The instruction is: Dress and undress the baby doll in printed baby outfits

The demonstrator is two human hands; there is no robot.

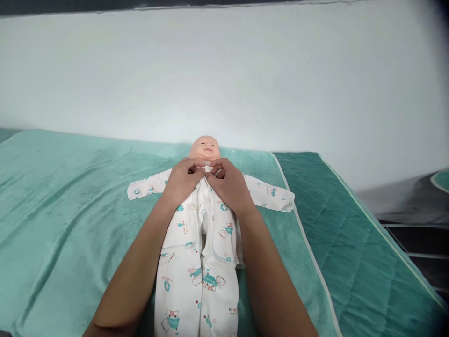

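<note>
A baby doll [204, 149] lies on its back, dressed in a white printed jacket [222, 229] and matching trousers [180, 290]. Both sleeves stretch out sideways. At the collar, just below the doll's chin, my left hand [184, 180] pinches one front edge of the jacket. Close beside it, my right hand [229, 182] pinches the other edge, and the fingertips of the two hands nearly meet. Below my hands the jacket front hangs apart in a narrow gap. My fingers hide whatever fastening sits at the neck.
A light green blanket [70, 201] with a white edge lies under the doll. To its right shows a darker green quilted cover [336, 234]. A white wall [224, 70] rises behind the doll's head. Dark slats with metal bars [417, 238] are at the far right.
</note>
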